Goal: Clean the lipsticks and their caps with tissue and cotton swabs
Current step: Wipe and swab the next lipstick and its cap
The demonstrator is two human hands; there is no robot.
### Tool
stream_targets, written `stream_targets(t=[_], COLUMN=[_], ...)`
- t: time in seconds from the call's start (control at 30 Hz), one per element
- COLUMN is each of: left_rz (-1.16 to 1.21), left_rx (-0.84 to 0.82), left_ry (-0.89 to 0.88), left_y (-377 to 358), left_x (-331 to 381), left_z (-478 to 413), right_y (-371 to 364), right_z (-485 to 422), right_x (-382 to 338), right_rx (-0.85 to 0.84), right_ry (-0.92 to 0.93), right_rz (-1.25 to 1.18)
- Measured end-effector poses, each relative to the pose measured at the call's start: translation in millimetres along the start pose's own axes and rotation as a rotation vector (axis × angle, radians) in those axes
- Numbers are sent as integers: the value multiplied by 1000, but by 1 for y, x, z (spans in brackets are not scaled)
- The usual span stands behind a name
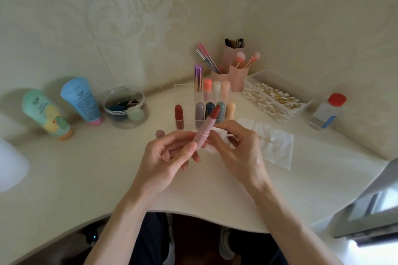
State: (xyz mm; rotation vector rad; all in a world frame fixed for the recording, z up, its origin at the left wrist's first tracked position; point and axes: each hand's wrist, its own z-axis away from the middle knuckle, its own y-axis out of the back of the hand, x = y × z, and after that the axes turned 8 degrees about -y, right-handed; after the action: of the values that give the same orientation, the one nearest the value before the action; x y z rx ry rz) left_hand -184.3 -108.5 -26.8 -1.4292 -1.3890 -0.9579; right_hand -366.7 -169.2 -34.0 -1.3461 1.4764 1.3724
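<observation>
Left hand (170, 157): grips the lipstick (203, 130) by the lower part of its pink tube, thumb laid along the front, fingers curled behind.
Right hand (239, 153): pinches a crumpled tissue (216, 132) and presses it to the right side of the tube, near the ringed collar.
Step in hand: wiping the tube and collar, by my reading.
Doing it well: keep the left grip low and steady, clear of the collar. Turn the tube against the tissue rather than scrubbing. Fold to a clean patch, since this wad already shows red smears. Keep the tissue off the raised red tip (215, 113), which would likely dent or smear.
Lipstick, look: slim pale-pink tube with faint rings at the collar. The brick-red tip is wound well out, slant-cut, and leans up and to the right.
Lipstick, place: held above the desk (107, 168), in front of the clear rack (185, 97) of other lipsticks.
Cap: a small pink blur (159, 134) just beyond the left fingers may be it, but it is too soft to say.
To hand: a flat tissue sheet (277, 153) with a cotton swab (266, 139) lying on it, just right of the right hand. A tray of swabs (273, 97) sits behind it.
</observation>
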Motion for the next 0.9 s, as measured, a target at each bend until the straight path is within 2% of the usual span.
stream_targets(t=[0.17,0.37,0.5,0.73,0.9], left_rz=[7,0,9,-19,-45], left_rx=[26,92,102,29,61], left_ry=[30,42,53,37,25], left_y=[0,1,1,2,0], left_x=[-1,-4,-5,-7,-8], left_z=[-1,-3,-3,-2,-2], right_y=[-4,8,9,5,3], right_z=[3,4,6,3,5], right_x=[-4,-9,-15,-11,-10], right_rx=[9,-234,-279,-278,-248], right_ry=[-74,-243,-332,-254,-190], right_rz=[-127,-369,-467,-434,-319])
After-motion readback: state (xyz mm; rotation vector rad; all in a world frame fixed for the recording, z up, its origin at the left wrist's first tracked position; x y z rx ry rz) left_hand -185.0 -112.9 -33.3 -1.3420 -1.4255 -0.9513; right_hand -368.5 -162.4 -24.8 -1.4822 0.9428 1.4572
